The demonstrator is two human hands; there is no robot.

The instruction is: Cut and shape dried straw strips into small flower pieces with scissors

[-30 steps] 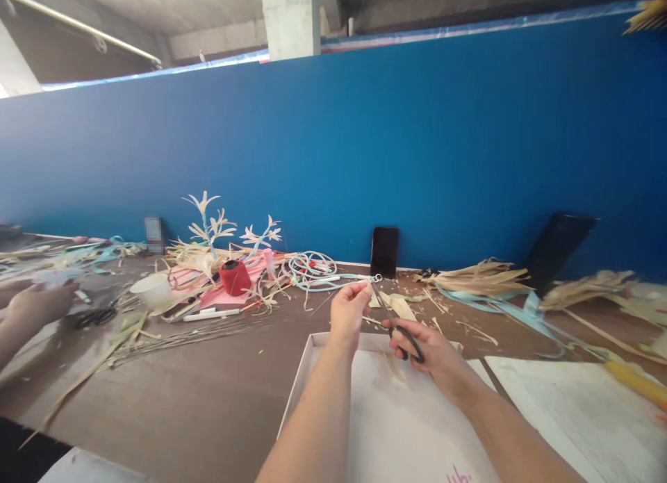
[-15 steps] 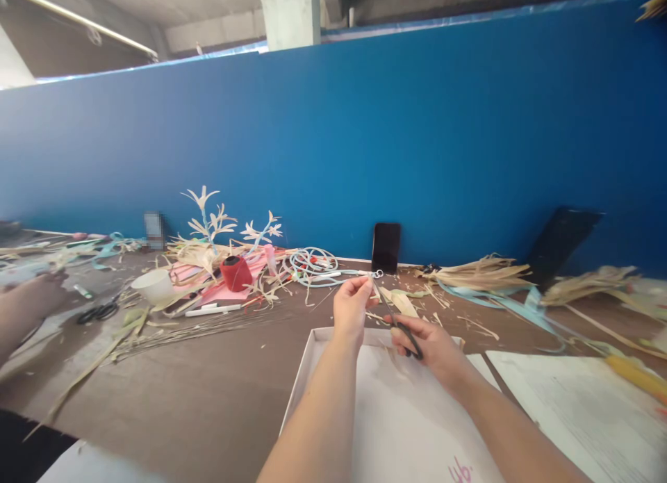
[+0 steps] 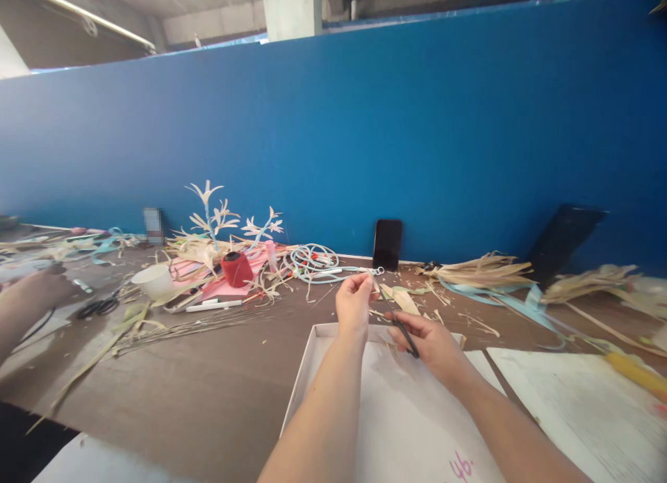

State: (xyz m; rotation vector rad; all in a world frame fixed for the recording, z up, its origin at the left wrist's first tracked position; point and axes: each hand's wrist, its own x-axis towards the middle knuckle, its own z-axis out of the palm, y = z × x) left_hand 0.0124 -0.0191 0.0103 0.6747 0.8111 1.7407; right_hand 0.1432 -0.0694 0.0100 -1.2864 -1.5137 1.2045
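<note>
Above the far edge of a shallow white box lid (image 3: 308,361), my left hand (image 3: 355,304) is closed in a pinch. A small pale piece, perhaps husk, shows at its fingertips, too small to name surely. Dark scissors (image 3: 405,333) are in my right hand (image 3: 430,344), the fingers wrapped round the handles. Their blades point up and left toward the left fingertips; whether they touch the pale piece I cannot tell. Pale husk scraps (image 3: 404,299) lie on the table just beyond both hands.
A phone (image 3: 388,244) leans against the blue partition (image 3: 442,121). Coiled light-blue cord (image 3: 313,260), a red thread spool (image 3: 237,269), a white cup (image 3: 153,281) and husk flowers (image 3: 211,219) stand leftward. Dried husk bundles (image 3: 482,271) and papers (image 3: 583,393) lie right. Another person's hand (image 3: 39,292) is far left.
The scissors look turned slightly, their handles closer together than before. My left hand keeps its pinch at nearly the same spot. The whole view has shifted a little.
</note>
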